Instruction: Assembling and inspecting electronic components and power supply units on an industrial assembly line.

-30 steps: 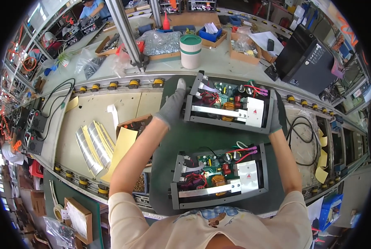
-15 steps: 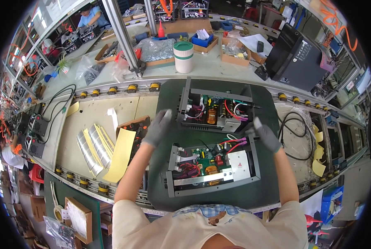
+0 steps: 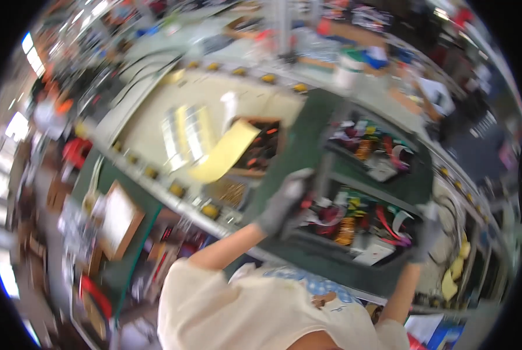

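Two dark metal electronics chassis lie on a green mat [image 3: 278, 239]. The near chassis [image 3: 360, 224], its top open, shows a copper coil, red wires and a white plate. My left hand [image 3: 287, 201], in a grey glove, is closed around its left end. At its right end is my gloved right hand [image 3: 427, 233], smeared by motion, so its grip on the metal does not show. The far chassis [image 3: 369, 146] has a similar coil, coloured wires and pale plate; neither hand is on it.
Left of the mat are a box of dark parts [image 3: 264, 149], a yellow sheet [image 3: 226, 153] and silver strips [image 3: 195, 134]. A lidded cup [image 3: 348, 70] stands beyond. Black cable [image 3: 447, 219] lies at the right. Roller rails edge the bench.
The view has swung left and blurred. My hands have come from around the far chassis to the two ends of the near one.
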The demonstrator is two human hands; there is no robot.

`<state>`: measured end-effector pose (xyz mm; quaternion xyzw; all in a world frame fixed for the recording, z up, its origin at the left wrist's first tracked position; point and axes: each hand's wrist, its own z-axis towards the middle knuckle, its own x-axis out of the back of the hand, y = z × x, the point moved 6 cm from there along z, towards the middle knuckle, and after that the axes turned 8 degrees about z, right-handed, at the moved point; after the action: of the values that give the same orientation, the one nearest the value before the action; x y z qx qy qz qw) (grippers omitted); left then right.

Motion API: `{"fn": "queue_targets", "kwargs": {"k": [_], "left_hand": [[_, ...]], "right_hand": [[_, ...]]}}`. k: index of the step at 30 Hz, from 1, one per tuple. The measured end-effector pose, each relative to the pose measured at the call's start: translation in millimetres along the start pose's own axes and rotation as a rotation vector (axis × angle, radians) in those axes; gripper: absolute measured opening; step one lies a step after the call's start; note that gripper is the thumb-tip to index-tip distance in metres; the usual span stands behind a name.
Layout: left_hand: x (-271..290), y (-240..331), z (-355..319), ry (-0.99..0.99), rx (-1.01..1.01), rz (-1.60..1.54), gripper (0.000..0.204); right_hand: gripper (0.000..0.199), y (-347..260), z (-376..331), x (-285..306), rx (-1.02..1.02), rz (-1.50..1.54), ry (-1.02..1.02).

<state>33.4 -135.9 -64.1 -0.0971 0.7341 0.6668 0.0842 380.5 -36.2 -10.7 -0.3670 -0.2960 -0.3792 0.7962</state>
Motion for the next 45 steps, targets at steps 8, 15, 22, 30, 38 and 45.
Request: {"fn": "queue_targets", "kwargs": {"k": [8,15,22,30,38,45], "left_hand": [[-10.9,-7.5,37.5,0.148,-0.636,0.478,0.042],[96.6,59.1,-50.5,0.699,-0.558,1.000,0.033],[334.9,82.9,-297.0,1.755,0.368,1.737,0.021],[405.6,52.2,-338.4,1.410,0.560,1.576,0.023],[417.5,55.6,-354.2,1.429,-0.347,0.971,0.006],[392.8,73.0,-332.7,1.404,-0.346,0.807,0.031]], "right_hand": [[0.045,48.9,-33.8,-10.6,-0.612,0.445,0.241],[0.051,80.6,-35.6,-12.7,-0.564,0.281,0.144],[0.041,63.4,-36.1,-0.6,-0.563,0.265,0.216],[0.046,73.6,-37.0,-11.6,-0.433,0.322,0.217],[0.043,90.8,-36.1,-8.2,-0.536,0.132,0.109],[0.044,102.1,-23.9,7.0,-0.172,-0.239,0.150]]}}
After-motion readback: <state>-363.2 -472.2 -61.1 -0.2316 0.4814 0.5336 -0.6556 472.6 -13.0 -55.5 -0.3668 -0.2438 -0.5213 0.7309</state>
